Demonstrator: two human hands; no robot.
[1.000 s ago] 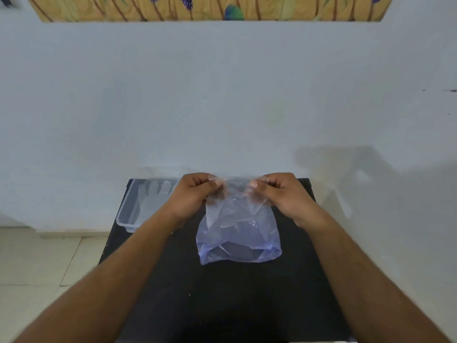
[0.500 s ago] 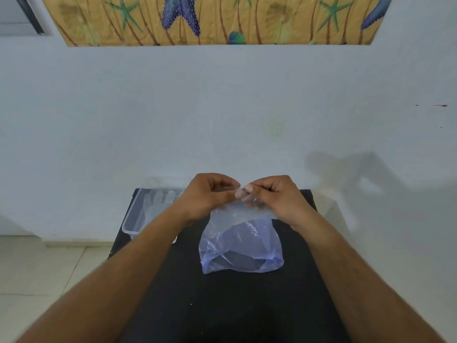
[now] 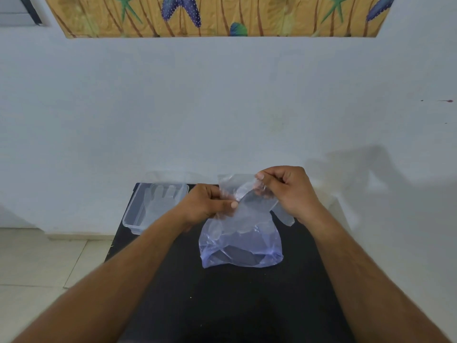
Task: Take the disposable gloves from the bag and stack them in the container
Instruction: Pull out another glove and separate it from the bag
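Note:
A thin bluish plastic bag stands on the black table, its mouth up. My left hand pinches the bag's rim on the left side. My right hand is raised a little above the bag and pinches a clear disposable glove, which is partly out of the bag; glove fingers hang below that hand at the right. A clear rectangular container sits at the table's far left corner with clear gloves lying flat inside it.
The table stands against a pale wall. A tiled floor lies to the left, below the table's edge. A patterned cloth with starfish hangs high on the wall.
My hands were together at the bag's mouth; now the right hand has lifted up and right, drawing a glove out, while the left hand stays on the bag's rim.

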